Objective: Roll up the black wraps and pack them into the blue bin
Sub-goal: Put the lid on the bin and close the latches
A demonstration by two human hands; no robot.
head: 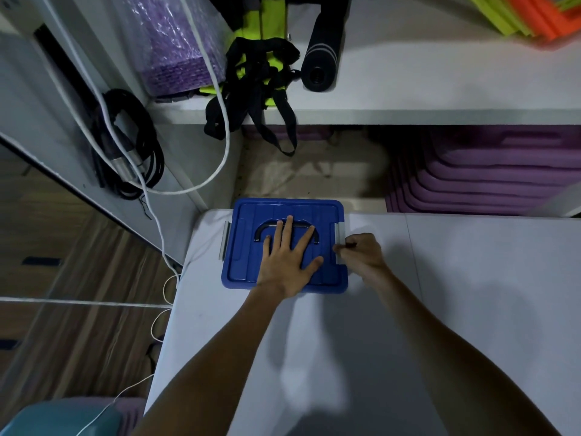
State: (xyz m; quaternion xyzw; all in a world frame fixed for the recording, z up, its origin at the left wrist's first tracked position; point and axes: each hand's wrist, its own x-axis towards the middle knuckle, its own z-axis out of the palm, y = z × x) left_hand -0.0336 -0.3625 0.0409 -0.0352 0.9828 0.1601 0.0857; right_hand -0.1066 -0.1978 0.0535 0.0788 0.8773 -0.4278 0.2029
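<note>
The blue bin (245,225) sits at the far left corner of the white table, its blue lid on, with a black handle (267,226) lying flat in the lid. My left hand (287,259) rests flat on the lid, fingers spread over the handle. At the bin's right side my right hand (361,254) pinches the grey side latch (340,229). A second grey latch (225,239) shows on the left side. Black straps (257,89) hang tangled over the edge of the shelf beyond. The bin's contents are hidden.
The white table (456,309) stretches right and toward me. A white shelf (440,89) beyond holds a black foam roller (320,61), purple mats and neon items. Purple mats (487,174) are stacked under it. Cables (132,152) hang left, over wood floor.
</note>
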